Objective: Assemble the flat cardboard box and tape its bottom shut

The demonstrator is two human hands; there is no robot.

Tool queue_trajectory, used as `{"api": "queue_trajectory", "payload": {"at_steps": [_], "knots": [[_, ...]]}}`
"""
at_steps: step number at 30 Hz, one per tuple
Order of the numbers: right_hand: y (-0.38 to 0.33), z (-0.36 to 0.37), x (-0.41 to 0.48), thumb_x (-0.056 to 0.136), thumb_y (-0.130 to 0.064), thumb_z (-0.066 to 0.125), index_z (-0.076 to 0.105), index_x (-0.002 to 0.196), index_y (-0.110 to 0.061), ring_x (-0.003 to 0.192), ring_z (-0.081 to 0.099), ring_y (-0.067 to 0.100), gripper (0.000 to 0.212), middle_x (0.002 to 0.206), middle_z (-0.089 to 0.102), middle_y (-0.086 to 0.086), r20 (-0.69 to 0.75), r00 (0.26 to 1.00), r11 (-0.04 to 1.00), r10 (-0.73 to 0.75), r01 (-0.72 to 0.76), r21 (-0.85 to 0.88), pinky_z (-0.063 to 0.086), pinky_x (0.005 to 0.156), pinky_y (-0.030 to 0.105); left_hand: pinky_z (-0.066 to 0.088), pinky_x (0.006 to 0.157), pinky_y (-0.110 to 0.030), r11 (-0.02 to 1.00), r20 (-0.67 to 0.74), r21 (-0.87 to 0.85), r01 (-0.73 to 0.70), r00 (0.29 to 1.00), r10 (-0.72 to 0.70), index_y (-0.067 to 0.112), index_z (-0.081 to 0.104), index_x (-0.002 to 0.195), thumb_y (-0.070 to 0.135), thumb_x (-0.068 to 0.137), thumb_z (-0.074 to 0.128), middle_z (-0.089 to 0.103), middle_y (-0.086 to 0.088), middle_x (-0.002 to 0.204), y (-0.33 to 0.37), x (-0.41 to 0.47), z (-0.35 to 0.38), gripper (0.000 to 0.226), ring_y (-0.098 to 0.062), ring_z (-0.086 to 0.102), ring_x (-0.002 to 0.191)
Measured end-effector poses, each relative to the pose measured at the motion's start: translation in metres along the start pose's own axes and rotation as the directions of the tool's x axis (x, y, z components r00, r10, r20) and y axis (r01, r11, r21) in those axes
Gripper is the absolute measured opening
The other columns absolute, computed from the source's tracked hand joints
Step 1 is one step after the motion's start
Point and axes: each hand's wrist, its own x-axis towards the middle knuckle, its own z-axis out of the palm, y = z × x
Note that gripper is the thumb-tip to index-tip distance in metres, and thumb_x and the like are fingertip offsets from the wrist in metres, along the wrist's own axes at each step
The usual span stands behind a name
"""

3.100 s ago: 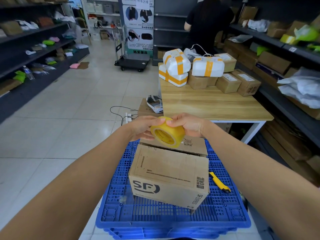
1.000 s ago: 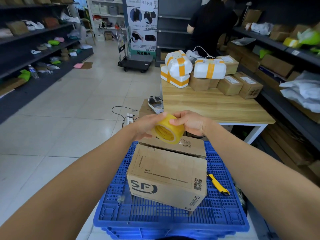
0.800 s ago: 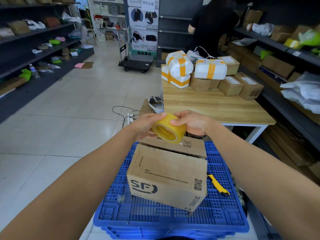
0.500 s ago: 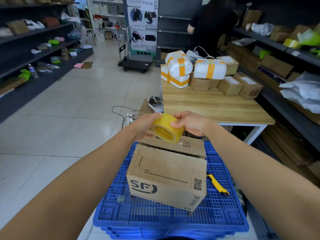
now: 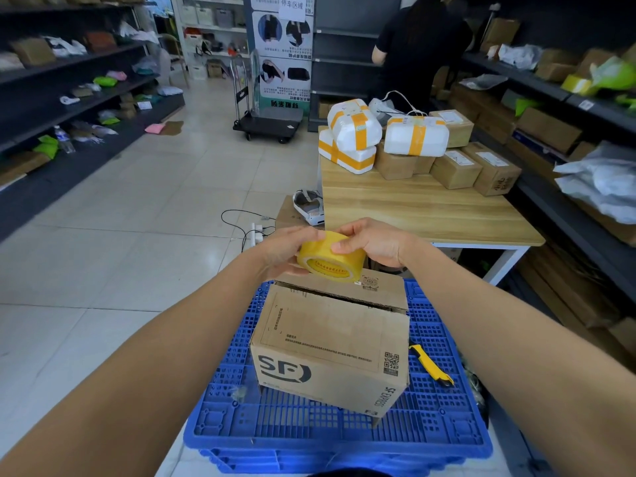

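Note:
A brown SF cardboard box (image 5: 330,349) stands folded up on a blue plastic crate (image 5: 444,428), its two upper flaps meeting along a seam with the far flap slightly raised. Above its far edge I hold a yellow roll of clear tape (image 5: 330,258) in both hands. My left hand (image 5: 285,251) cups the roll's left side. My right hand (image 5: 373,242) grips the roll from the right, thumb pressed on its outer face.
A yellow utility knife (image 5: 430,364) lies on the crate right of the box. Behind stands a wooden table (image 5: 423,208) with wrapped parcels (image 5: 414,136) and small boxes. A person in black (image 5: 418,46) stands at the far shelves. A cart (image 5: 266,127) is on the tiled floor.
Both hands stay on the tape roll above the box. The roll has been turned slightly between them. The box and knife have not moved.

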Motion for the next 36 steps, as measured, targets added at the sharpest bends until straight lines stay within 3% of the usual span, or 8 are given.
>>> {"api": "queue_trajectory", "payload": {"at_steps": [5,10,15,18,23,29,33,36], "knots": [[0.004,-0.006,-0.002,0.086,-0.007,0.059,0.057,0.123,0.005,0.095,0.060,0.025,0.039,0.100,0.066,0.010,0.021,1.000,0.988,-0.024,0.020,0.154,0.045,0.092,0.037,0.055,0.083,-0.043,0.984,-0.013,-0.177,0.027,0.999,-0.029,0.021,0.058,0.107,0.037,0.085,0.060,0.060,-0.010,0.111,-0.003,-0.001,-0.001,0.027,-0.031,0.064,0.099],[0.004,-0.001,-0.003,0.089,-0.003,0.056,0.064,0.110,0.002,0.090,0.061,0.024,0.023,0.095,0.066,0.009,-0.043,0.999,0.987,-0.012,0.018,0.161,0.048,0.085,0.036,0.044,0.100,-0.048,0.996,-0.057,-0.070,0.053,0.997,-0.057,0.022,0.052,0.118,0.041,0.088,0.054,0.060,-0.004,0.112,0.000,0.001,0.007,0.035,-0.024,0.059,0.105],[0.002,0.002,-0.005,0.090,-0.011,0.056,0.064,0.107,0.001,0.094,0.059,0.028,0.023,0.101,0.064,0.014,-0.024,1.000,0.997,0.015,-0.013,0.070,0.044,0.088,0.039,0.052,0.087,-0.042,0.999,-0.004,-0.034,0.023,1.000,-0.023,0.023,0.062,0.099,0.034,0.086,0.057,0.061,-0.005,0.103,0.002,-0.001,0.008,0.017,-0.025,0.061,0.096],[0.001,0.003,-0.007,0.084,-0.019,0.066,0.071,0.069,-0.020,0.083,0.059,0.024,0.016,0.082,0.065,0.004,-0.064,0.998,0.999,0.017,-0.019,-0.028,0.046,0.077,0.035,0.054,0.084,-0.043,0.999,0.054,-0.031,0.024,0.998,-0.022,0.018,0.064,0.096,0.029,0.084,0.058,0.060,-0.009,0.104,0.001,-0.001,0.007,0.017,-0.027,0.061,0.096],[0.011,-0.003,-0.007,0.063,-0.026,0.066,0.065,0.064,-0.018,0.068,0.060,0.024,0.008,0.071,0.064,0.006,-0.204,0.977,0.970,0.066,-0.015,0.244,0.047,0.067,0.032,0.056,0.067,-0.032,0.998,0.129,-0.059,0.023,0.992,-0.016,0.016,0.061,0.100,0.027,0.085,0.060,0.059,-0.008,0.106,0.003,-0.002,0.003,0.019,-0.024,0.061,0.093],[0.019,0.001,-0.006,0.083,-0.032,0.062,0.067,0.080,-0.017,0.061,0.064,0.021,0.016,0.068,0.066,0.006,-0.238,0.964,0.880,0.118,0.009,0.474,0.053,0.063,0.031,0.051,0.088,-0.044,0.978,0.313,-0.190,0.085,0.950,-0.021,0.015,0.054,0.118,0.036,0.079,0.061,0.062,-0.008,0.109,0.001,-0.002,0.008,0.045,-0.025,0.059,0.104],[0.018,-0.001,-0.003,0.086,-0.035,0.057,0.064,0.071,-0.020,0.062,0.057,0.018,0.022,0.059,0.061,-0.001,-0.343,0.935,0.973,0.090,-0.009,0.230,0.047,0.071,0.034,0.051,0.091,-0.048,0.995,0.212,-0.084,0.051,0.977,-0.032,0.018,0.059,0.107,0.039,0.086,0.059,0.067,-0.007,0.098,0.007,-0.002,0.010,0.030,-0.025,0.063,0.095],[0.013,0.006,-0.001,0.086,-0.039,0.056,0.065,0.066,-0.030,0.068,0.058,0.011,0.023,0.068,0.063,-0.009,-0.353,0.936,1.000,0.003,-0.009,-0.014,0.045,0.070,0.029,0.050,0.092,-0.048,0.996,0.092,0.081,0.043,0.995,-0.050,0.019,0.064,0.112,0.046,0.081,0.066,0.069,-0.003,0.109,0.012,0.000,0.016,0.041,-0.024,0.064,0.103]]}}
